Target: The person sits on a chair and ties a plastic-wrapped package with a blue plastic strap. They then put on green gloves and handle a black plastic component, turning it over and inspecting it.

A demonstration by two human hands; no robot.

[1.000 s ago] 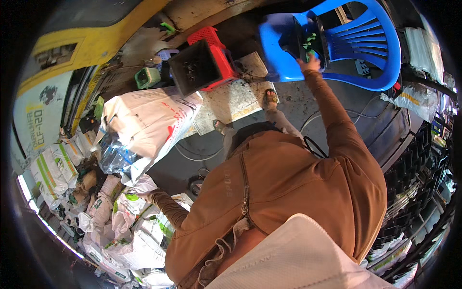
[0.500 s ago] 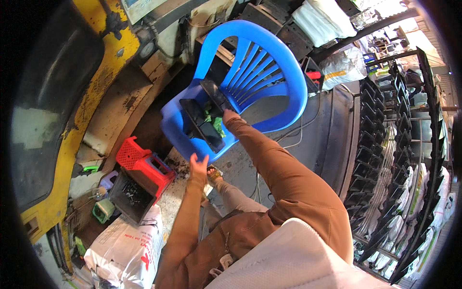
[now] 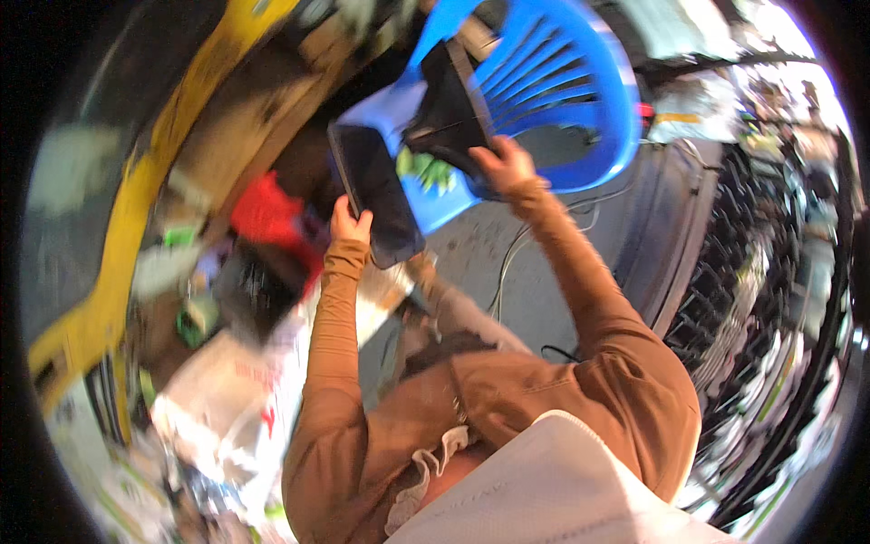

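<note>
My left hand (image 3: 349, 227) grips the near edge of a black rectangular tray-like piece (image 3: 379, 195), its thumb over the rim. My right hand (image 3: 509, 168) is closed on the near end of a second black tray-like piece (image 3: 449, 109). Motion blur hides their exact kind. Both are tilted above the seat of a blue plastic armchair (image 3: 594, 72), apart from each other. Between them, crumpled green pieces (image 3: 428, 172), perhaps leaves or scraps, lie on the seat near its front edge.
On the left stand a red plastic stool (image 3: 263, 213), a dark bin (image 3: 258, 290) and a white printed sack (image 3: 222, 403). A yellow machine frame (image 3: 136, 208) edges that side. Cables (image 3: 507, 263) run over the floor. Racks of black trays (image 3: 725, 263) fill the right.
My left hand has gone from empty at the chair's front to gripping one black piece. Both black pieces have been lifted and spread apart. The view has shifted, moving the chair up and right.
</note>
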